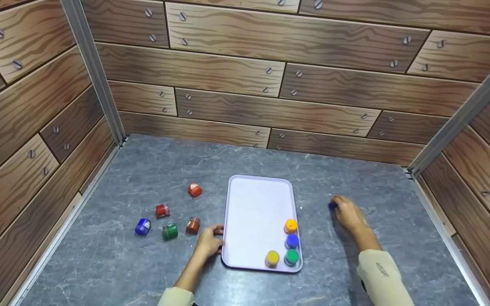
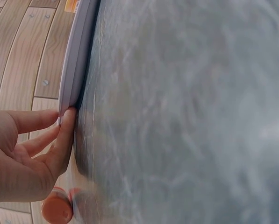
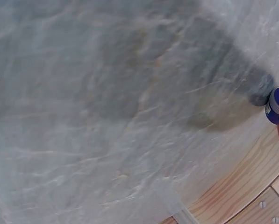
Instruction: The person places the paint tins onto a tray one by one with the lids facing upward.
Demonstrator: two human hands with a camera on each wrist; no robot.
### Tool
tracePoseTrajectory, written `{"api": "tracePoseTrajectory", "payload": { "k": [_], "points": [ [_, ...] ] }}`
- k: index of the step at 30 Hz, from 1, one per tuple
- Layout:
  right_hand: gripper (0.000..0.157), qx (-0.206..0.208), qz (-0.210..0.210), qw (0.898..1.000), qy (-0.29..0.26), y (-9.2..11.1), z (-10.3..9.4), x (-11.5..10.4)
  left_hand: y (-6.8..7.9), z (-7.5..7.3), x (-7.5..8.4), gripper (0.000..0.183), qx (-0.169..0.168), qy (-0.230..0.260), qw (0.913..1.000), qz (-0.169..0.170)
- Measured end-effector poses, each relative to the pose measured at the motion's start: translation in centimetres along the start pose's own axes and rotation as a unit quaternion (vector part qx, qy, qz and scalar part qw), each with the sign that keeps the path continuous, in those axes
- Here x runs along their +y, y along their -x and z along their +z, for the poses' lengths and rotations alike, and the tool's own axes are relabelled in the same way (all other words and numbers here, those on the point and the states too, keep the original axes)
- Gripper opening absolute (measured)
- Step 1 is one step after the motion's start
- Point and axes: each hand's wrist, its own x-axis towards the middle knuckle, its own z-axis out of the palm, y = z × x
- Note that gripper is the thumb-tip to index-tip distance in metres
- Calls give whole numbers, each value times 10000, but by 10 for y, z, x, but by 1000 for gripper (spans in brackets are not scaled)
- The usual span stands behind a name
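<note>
A pale lilac tray (image 1: 257, 216) lies in the middle of the table. At its left edge my left hand (image 1: 209, 241) pinches the rim, thumb and fingertips meeting on the tray's side (image 2: 76, 60) in the left wrist view. To the right of the tray, my right hand (image 1: 348, 216) grips a small dark blue paint jar (image 3: 275, 107), mostly covered by the fingers in the head view. Standing in the tray's near right corner are an orange-yellow jar (image 1: 290, 226), a blue jar (image 1: 292, 241), a green jar (image 1: 291, 257) and a yellow jar (image 1: 272, 258).
Left of the tray, several paint jars lie scattered: orange-red (image 1: 194, 190), red (image 1: 162, 210), blue (image 1: 143, 227), green (image 1: 170, 231) and brown (image 1: 193, 225), the last close to my left hand. Wood-patterned walls (image 1: 228, 72) enclose the grey marbled table (image 1: 177, 157).
</note>
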Motion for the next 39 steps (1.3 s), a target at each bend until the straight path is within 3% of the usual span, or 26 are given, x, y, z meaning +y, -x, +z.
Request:
{"api": "tracePoseTrajectory", "payload": {
  "k": [5, 11, 16, 21, 39],
  "points": [
    [36, -201, -118, 9990, 381, -3, -1, -2, 0, 0, 0, 46, 27, -38, 10000, -51],
    [32, 52, 71, 9978, 651, -2, 0, -1, 0, 0, 0, 47, 3, 21, 10000, -32],
    [28, -92, 319, 9964, 780, 0, 0, -3, -1, 0, -2, 48, 11, 68, 9999, 88],
    [29, -241, 225, 9947, 969, 0, 1, -3, -1, 0, -2, 47, -12, 109, 9999, 85],
    [32, -369, 211, 9934, 1063, 3, 1, -3, 0, -1, 0, 48, -21, 66, 10000, -41]
  ]
}}
